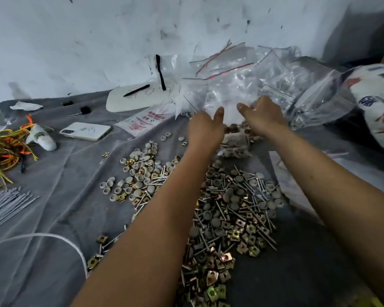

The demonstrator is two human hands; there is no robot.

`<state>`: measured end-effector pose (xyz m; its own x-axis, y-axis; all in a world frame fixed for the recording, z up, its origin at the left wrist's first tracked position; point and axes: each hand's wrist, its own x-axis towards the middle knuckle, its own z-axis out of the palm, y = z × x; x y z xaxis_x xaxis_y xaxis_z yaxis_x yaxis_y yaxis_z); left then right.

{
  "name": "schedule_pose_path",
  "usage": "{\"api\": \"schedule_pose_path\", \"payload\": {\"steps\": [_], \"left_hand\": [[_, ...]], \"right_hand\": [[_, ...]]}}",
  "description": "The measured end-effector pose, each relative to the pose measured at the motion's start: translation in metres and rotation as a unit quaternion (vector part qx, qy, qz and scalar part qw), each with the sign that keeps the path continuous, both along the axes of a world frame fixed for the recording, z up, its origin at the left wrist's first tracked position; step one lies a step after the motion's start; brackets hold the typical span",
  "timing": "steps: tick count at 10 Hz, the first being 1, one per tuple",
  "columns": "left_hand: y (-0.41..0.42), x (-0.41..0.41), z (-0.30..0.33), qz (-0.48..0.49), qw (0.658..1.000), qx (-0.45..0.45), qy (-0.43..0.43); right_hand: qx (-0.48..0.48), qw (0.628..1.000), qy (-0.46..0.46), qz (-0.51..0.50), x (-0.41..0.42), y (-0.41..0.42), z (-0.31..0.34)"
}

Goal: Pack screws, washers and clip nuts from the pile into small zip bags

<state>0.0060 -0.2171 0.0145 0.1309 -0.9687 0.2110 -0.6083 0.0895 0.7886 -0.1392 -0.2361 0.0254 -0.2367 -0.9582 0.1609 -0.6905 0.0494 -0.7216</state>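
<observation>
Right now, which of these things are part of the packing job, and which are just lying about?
For the job:
- hardware pile
- zip bags
- left hand and right hand, both reaching into the bags

Just lying about:
- phone
- pen
- yellow and orange cords
- cable ties
- white cord

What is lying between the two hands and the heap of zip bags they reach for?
Nothing visible. The left hand and right hand are already at the near edge of the heap of zip bags, with only a small filled bag below them.
</observation>
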Motion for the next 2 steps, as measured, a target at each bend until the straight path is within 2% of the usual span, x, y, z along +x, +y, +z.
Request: {"api": "schedule_pose_path", "payload": {"steps": [1, 2], "left_hand": [[0.006, 0.009, -0.008, 0.019, 1.000, 0.004, -0.023], [0.021, 0.018, -0.016, 0.030, 0.999, -0.019, 0.018]], "right_hand": [[-0.011, 0.994, 0.094, -0.059, -0.009, -0.001, -0.010], [-0.139, 0.984, 0.104, -0.040, 0.007, 0.004, -0.026]]}}
